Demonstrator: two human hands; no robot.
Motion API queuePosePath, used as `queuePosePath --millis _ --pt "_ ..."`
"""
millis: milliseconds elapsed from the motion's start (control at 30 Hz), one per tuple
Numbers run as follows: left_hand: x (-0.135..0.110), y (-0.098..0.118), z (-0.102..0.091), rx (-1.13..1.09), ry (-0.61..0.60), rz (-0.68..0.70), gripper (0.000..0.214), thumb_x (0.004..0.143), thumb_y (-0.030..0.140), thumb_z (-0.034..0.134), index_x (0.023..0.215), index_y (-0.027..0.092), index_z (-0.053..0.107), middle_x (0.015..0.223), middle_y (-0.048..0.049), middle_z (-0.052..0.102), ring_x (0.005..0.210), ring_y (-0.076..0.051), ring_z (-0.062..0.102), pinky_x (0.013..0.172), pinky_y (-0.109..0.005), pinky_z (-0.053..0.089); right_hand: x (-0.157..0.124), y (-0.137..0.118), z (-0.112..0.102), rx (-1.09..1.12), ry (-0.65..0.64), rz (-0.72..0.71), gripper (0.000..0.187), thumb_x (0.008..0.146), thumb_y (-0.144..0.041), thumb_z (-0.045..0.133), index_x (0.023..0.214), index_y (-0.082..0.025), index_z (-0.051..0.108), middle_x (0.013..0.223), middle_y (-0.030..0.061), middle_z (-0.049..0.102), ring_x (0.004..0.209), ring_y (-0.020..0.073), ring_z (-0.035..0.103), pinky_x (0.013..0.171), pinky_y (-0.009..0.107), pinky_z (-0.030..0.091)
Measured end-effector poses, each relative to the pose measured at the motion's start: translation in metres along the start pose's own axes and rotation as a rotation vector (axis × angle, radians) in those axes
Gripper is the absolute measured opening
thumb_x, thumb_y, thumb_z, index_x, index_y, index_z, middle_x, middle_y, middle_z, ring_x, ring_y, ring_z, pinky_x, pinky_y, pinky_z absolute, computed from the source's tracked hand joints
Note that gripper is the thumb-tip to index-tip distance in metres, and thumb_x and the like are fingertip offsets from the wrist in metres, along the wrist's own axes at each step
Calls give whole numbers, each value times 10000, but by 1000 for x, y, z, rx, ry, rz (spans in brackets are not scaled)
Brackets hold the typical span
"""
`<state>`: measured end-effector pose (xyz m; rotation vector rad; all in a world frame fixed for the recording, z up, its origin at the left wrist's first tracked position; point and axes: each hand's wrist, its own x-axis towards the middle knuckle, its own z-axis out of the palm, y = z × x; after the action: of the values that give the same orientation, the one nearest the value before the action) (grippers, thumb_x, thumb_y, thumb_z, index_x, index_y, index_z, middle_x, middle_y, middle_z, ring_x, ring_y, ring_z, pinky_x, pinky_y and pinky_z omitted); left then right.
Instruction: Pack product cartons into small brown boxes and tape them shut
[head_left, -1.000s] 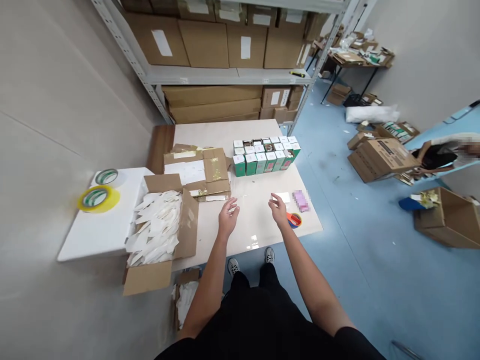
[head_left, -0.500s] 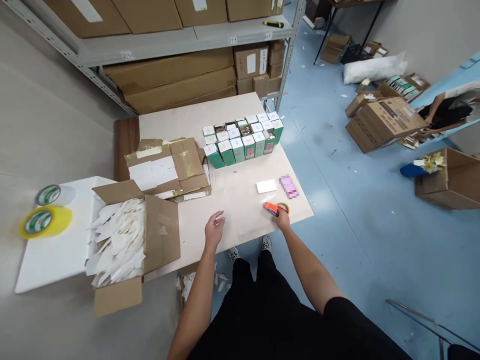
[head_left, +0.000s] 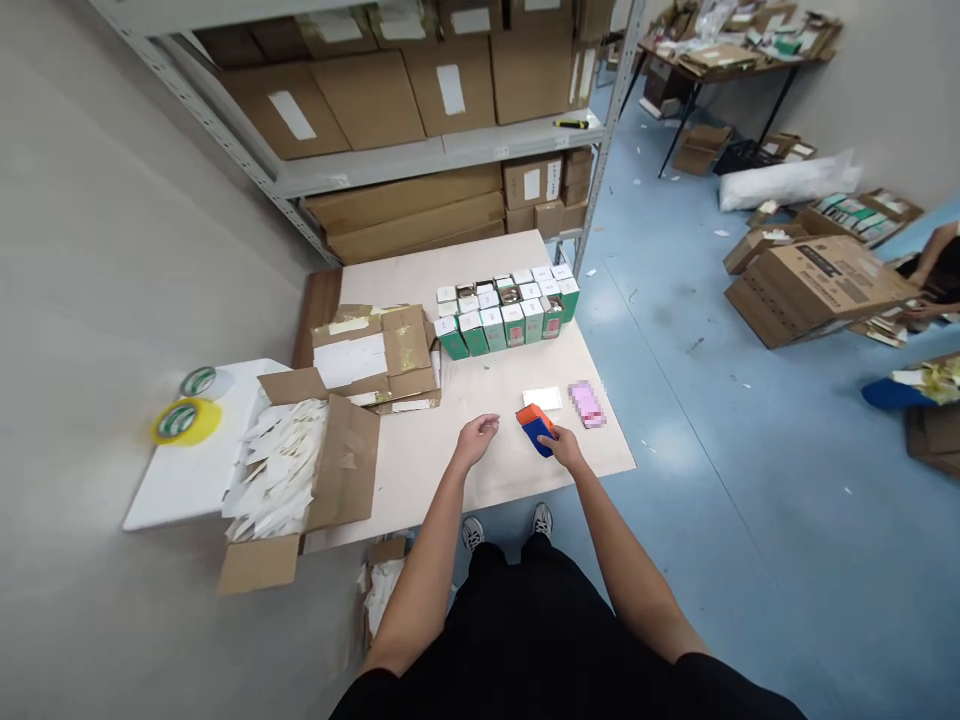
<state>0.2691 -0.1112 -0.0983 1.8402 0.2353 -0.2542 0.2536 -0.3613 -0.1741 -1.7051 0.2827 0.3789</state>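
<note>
Right hand (head_left: 564,450), centre of frame, is gripping an orange-and-blue handheld tape dispenser (head_left: 535,428), fingers wrapping round its lower blue end and lifting it just above the pale wooden tabletop (head_left: 420,470); the orange part is pointing up-left. Left hand (head_left: 475,438), just left of it, is hovering over the table w/ fingers loosely curled, thumb & forefinger nearly meeting, holding nothing as far as can be seen. Directly above the dispenser a small white card (head_left: 541,398) and a pink flat object, blurred (head_left: 586,404), are lying side by side, near but not touching the hands. Further up, centre of frame, a block of small green-and-white cartons (head_left: 507,310) is standing upright in rows (a couple look open on top, contents too small to tell). Left of them a flattened brown cardboard box w/ a white label & tape strips (head_left: 375,355) is lying on the table. Lower left, an open brown cardboard box full of white paper pieces (head_left: 292,470) is sitting at the table edge, beside a white board (head_left: 187,480) carrying a yellow tape roll (head_left: 184,421) and a clear one (head_left: 201,381). As for progress, judging from this: the dispenser is only just in hand, no tape is being pulled yet, the flat box is sitting unassembled & the cartons are standing unpacked, so it looks early, w/ most of the work left.
</note>
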Motion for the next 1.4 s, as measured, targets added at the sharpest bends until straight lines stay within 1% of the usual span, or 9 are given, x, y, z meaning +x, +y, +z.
queuePosePath --millis 100,267,367,533,767,967,1100,1200,1400 --pt "13 38 -15 9 90 86 374 808 456 766 1084 205 781 1112 -117 790 986 -240 735 950 -422 572 -16 -43 15 193 -164 -121 385 709 -513 773 906 -190 705 857 14 722 799 211 641 757 322 507" --pt "12 93 -60 57 -90 192 330 790 480 765 916 177 798 950 -101 799 880 -247 728 823 -372 575 -34 -103 40 239 -341 -246 447 718 -502 823 1037 -197 750 960 32 748 911 241 662 858 358 516" --pt "-3 108 -83 129 -40 265 300 821 469 713 812 175 773 827 -72 777 800 -229 708 762 -344 552 -39 -123 53 200 -371 -301 470 708 -542 835 1018 -196 761 952 39 751 916 253 666 858 374 526" --pt "-26 109 -98 153 206 309 257 872 407 626 810 187 745 767 -38 755 768 -205 695 750 -315 524 -44 -136 75 166 -419 -329 544 703 -620 828 1036 -196 754 937 52 758 897 262 679 837 383 544" --pt "-25 118 -117 199 331 416 241 909 338 587 822 212 773 748 -29 744 752 -202 671 747 -313 525 -50 -150 93 103 -436 -375 528 737 -651 791 1004 -200 728 918 52 743 872 258 669 806 372 538" --pt "-25 145 -173 353 293 597 228 945 324 605 862 247 803 836 -51 769 856 -230 688 866 -351 536 -58 -156 134 112 -390 -366 555 708 -687 802 980 -208 728 889 61 746 849 274 669 782 388 543" --pt "-53 144 -200 347 336 735 241 984 399 600 1022 277 804 1101 -91 775 1078 -283 683 1027 -432 512 -50 -173 175 108 -273 -438 497 739 -647 781 949 -202 708 873 56 728 812 251 646 774 370 529" --pt "-84 131 -221 250 496 756 458 923 483 697 1330 273 688 1510 -120 575 1341 -332 571 1113 -444 473 -40 -189 203 78 -187 -504 440 782 -610 743 952 -207 693 867 47 709 793 235 622 754 354 518" --pt "-119 96 -289 26 832 654 579 1019 456 541 1563 278 451 1617 -135 441 1196 -271 657 974 -387 566 -33 -220 266 -20 -152 -589 401 819 -573 703 990 -211 698 879 57 719 819 259 623 766 368 510"
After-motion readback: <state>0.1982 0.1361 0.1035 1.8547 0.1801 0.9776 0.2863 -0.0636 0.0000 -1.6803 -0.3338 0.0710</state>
